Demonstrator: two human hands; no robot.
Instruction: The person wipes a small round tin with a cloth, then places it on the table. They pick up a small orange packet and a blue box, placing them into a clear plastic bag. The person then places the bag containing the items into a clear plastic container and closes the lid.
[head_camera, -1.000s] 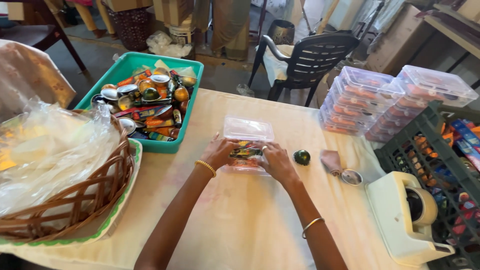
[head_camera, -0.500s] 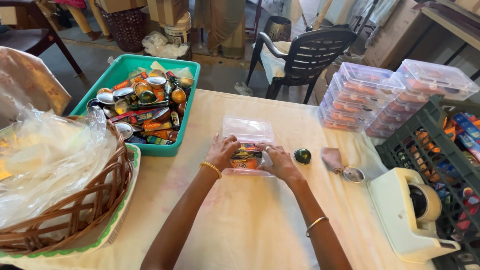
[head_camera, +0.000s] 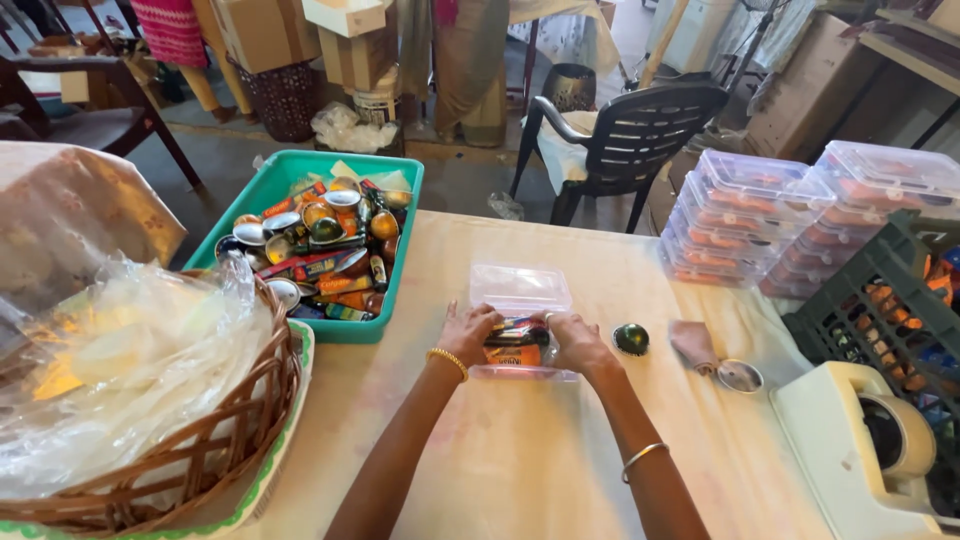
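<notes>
A clear plastic hinged box (head_camera: 521, 290) lies open on the table in front of me, its lid folded back. Small orange and dark packets (head_camera: 516, 347) sit in its lower half. My left hand (head_camera: 466, 333) presses on the packets from the left. From the right, my right hand (head_camera: 577, 343) rests its fingers on the same packets. Each wrist wears a gold bangle. A dark green round item (head_camera: 631, 339) lies just right of the box.
A teal tray (head_camera: 408, 215) full of packets and small tins stands at the back left. A wicker basket (head_camera: 214, 440) with clear bags is at left. Stacked filled clear boxes (head_camera: 752, 215) stand at right, with a tape dispenser (head_camera: 862, 445), a small metal dish (head_camera: 740, 376) and a black chair (head_camera: 632, 138).
Both hands stay on the packets in the open box, with only slight shifts of the fingers. The camera has tilted a little.
</notes>
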